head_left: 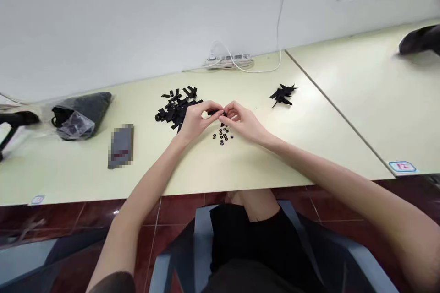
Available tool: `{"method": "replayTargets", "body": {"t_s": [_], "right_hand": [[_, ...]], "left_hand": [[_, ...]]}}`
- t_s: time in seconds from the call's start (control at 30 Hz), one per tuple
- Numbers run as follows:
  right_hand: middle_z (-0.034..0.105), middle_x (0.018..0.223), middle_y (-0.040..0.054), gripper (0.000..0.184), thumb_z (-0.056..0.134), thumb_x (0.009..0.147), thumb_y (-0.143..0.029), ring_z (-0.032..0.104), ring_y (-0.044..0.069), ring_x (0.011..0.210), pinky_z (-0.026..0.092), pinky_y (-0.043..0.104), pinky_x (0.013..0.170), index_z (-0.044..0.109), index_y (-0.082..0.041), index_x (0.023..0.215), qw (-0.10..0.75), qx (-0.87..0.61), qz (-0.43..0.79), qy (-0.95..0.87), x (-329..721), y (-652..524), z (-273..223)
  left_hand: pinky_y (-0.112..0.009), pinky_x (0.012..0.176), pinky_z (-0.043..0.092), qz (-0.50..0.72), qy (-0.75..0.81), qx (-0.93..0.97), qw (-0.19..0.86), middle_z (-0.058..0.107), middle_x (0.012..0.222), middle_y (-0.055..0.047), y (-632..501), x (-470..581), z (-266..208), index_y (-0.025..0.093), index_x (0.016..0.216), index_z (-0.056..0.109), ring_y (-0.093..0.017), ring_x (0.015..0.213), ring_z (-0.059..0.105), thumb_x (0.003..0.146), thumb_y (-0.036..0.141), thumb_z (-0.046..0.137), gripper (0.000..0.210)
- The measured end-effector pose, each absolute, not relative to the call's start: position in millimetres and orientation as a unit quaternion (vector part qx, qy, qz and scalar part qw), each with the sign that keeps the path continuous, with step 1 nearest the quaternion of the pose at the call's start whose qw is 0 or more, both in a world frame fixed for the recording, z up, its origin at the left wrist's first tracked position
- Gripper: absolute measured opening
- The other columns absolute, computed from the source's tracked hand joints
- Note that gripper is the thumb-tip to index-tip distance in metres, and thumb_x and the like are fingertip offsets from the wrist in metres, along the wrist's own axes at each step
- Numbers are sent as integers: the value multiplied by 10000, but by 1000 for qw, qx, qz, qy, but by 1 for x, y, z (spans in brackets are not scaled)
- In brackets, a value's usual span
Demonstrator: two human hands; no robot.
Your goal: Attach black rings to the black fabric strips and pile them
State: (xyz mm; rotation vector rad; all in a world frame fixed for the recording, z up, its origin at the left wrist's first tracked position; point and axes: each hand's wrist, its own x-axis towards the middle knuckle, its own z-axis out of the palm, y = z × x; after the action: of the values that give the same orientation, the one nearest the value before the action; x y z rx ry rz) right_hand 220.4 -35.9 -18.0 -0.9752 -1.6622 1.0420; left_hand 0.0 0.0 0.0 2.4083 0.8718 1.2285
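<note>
Over the middle of the table, my left hand (199, 121) and my right hand (241, 121) meet at the fingertips. Between them is a short black strip (213, 112), pinched by both hands; its far end is partly hidden by the fingers. Just below the fingertips lie several small black rings (223, 135), loose on the tabletop. A heap of black strips (176, 109) spreads beside and partly behind my left hand. Off to the right of my right hand sits a smaller pile of black strips (283, 94), some sticking out at angles.
A blurred-out grey item (121, 146) lies left on the pale table (144, 178), near a dark bundle in clear plastic (84, 114). Along the wall is a power strip (229, 61) with a white cable (280, 18). A seam crosses the table at right, near a numbered label (402, 166).
</note>
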Motion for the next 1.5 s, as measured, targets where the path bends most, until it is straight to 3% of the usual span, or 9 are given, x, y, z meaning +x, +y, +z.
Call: {"method": "replayTargets", "body": {"t_s": [0.2,0.47,0.67,1.17,1.3,1.5], "right_hand": [[790,975,47,203,620,1052,-443,739,227,941,583,409,908,678,-248,1057,467,-378,411,-686,229,-31,-16],[845,1016,69,274,671,1076,-504,752,224,878,604,411,861,735,-242,1030,481,-389,342,-708,236,-25,-14],[845,1032,77,287,748,1031,-521,764,249,967,619,417,875,774,-235,1015,500,-396,322,-699,240,-23,-9],[818,946,57,328,868,932,-545,742,227,859,580,394,781,747,-241,912,519,-398,334,-679,244,-25,-6],[824,938,58,388,823,976,-619,760,227,849,599,395,802,750,-238,993,488,-380,375,-691,242,-26,-7],[836,919,65,416,749,1036,-655,772,232,847,611,404,835,730,-240,1014,470,-384,346,-715,240,-25,-11]], "left_hand": [[-332,837,628,425,323,829,166,867,978,-67,-2,6,0,217,1034,838,-197,868,789,1089,560,768,354],[-308,754,628,417,339,757,372,825,955,-65,-7,13,5,212,1065,796,-194,882,791,1008,577,871,377],[-303,756,610,437,345,744,370,795,994,-61,-5,11,4,209,1021,806,-176,875,772,1018,523,873,321],[-298,762,595,403,333,749,407,791,980,-63,-5,12,7,216,1067,768,-181,900,758,1018,584,858,382],[-317,800,632,370,316,752,445,802,1172,-92,-4,10,6,242,1216,769,-189,945,773,1033,624,830,428],[-327,807,623,362,334,745,451,784,1065,-76,0,9,2,222,1103,781,-209,975,754,998,681,842,475]]}}
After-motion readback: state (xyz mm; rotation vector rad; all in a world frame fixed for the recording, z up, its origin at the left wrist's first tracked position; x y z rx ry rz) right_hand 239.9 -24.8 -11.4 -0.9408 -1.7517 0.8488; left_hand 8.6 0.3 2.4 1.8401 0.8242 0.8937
